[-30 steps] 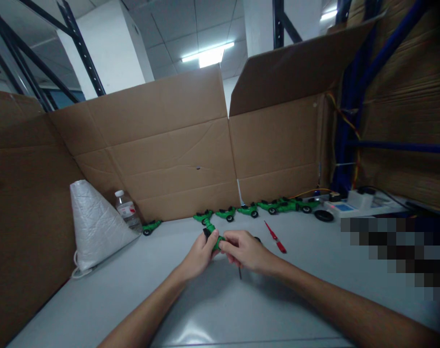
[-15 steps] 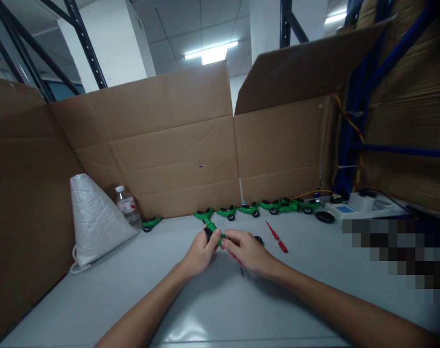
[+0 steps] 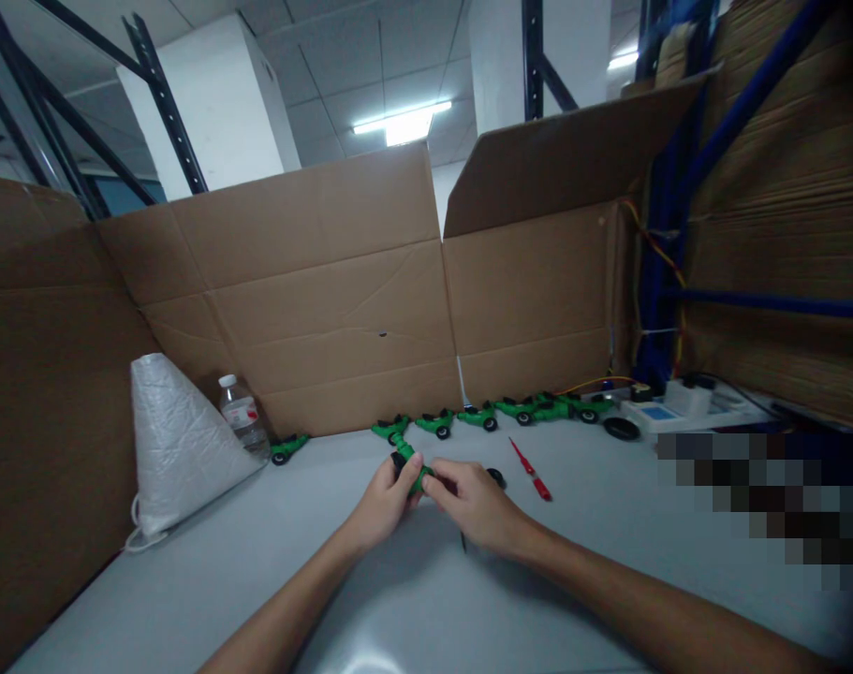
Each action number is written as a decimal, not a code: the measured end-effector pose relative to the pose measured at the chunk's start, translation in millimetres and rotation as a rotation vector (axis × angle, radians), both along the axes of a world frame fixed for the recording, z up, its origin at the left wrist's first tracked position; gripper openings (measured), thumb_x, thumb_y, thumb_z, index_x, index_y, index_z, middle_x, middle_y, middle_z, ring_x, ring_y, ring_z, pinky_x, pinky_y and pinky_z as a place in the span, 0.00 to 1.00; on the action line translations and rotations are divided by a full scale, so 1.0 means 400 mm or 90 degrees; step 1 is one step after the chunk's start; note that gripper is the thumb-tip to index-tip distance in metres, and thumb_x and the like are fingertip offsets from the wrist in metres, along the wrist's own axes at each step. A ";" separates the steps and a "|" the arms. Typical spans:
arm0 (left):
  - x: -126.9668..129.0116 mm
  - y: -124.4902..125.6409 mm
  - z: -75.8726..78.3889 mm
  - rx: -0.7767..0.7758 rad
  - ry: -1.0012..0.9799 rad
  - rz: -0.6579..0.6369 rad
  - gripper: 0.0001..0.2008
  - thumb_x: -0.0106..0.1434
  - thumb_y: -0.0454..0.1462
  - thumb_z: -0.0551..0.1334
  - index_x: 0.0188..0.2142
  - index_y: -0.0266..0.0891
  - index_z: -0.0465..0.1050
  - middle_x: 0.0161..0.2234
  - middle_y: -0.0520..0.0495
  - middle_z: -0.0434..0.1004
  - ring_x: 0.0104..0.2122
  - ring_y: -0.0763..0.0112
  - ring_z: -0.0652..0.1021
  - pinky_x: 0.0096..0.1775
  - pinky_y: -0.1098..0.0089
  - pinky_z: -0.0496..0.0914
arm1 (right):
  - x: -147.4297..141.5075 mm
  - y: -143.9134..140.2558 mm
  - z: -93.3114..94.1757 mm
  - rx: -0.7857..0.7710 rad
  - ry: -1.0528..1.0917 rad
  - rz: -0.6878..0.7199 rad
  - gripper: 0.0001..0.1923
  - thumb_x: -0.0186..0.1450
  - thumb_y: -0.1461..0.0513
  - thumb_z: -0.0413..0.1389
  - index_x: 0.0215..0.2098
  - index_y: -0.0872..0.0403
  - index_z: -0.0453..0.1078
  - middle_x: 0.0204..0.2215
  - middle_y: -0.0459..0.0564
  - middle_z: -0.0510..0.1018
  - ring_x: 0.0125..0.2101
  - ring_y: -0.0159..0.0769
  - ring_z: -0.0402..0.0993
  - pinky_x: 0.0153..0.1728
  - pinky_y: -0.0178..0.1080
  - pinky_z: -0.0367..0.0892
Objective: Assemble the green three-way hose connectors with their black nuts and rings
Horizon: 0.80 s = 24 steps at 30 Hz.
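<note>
My left hand is closed around a green toy car with black parts, lifted off the table in front of me. The fingers of my right hand are pinched at the car's near end, and what is between them is hidden. A thin dark rod shows below my right palm; whether it is held or lying there I cannot tell. Just behind that hand is a small black wheel. To its right lies a red screwdriver.
Several green toy cars line the back of the white table, against a cardboard wall. A silvery bag and a water bottle stand at left. At right are a black ring and a power strip.
The view has tilted up and shifted slightly, so everything sits a little lower. My right fingers have moved slightly at the car's near end; my left hand keeps its hold.
</note>
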<state>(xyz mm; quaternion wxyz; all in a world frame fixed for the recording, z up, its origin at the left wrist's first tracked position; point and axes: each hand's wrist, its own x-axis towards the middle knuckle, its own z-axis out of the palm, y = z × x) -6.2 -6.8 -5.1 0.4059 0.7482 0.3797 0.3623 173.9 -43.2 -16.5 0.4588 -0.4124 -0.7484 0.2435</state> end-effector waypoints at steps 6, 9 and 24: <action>0.000 -0.001 0.006 0.002 -0.009 -0.007 0.29 0.71 0.61 0.54 0.30 0.38 0.64 0.23 0.54 0.63 0.24 0.74 0.64 0.29 0.72 0.59 | 0.003 0.001 0.005 0.031 -0.021 -0.014 0.17 0.72 0.59 0.52 0.25 0.52 0.62 0.21 0.42 0.68 0.24 0.32 0.62 0.28 0.36 0.52; 0.000 0.000 0.006 -0.006 -0.015 -0.009 0.29 0.70 0.62 0.54 0.31 0.38 0.65 0.22 0.55 0.63 0.24 0.74 0.64 0.28 0.72 0.59 | 0.003 -0.001 0.009 0.040 -0.023 -0.014 0.17 0.72 0.59 0.53 0.25 0.52 0.62 0.21 0.42 0.68 0.23 0.32 0.61 0.28 0.36 0.52; -0.006 0.011 -0.018 0.023 -0.002 0.022 0.27 0.71 0.60 0.55 0.34 0.38 0.65 0.27 0.53 0.64 0.29 0.72 0.65 0.33 0.71 0.62 | 0.016 0.024 -0.006 -0.030 -0.002 0.062 0.18 0.74 0.55 0.52 0.28 0.54 0.70 0.21 0.43 0.71 0.24 0.32 0.66 0.28 0.35 0.56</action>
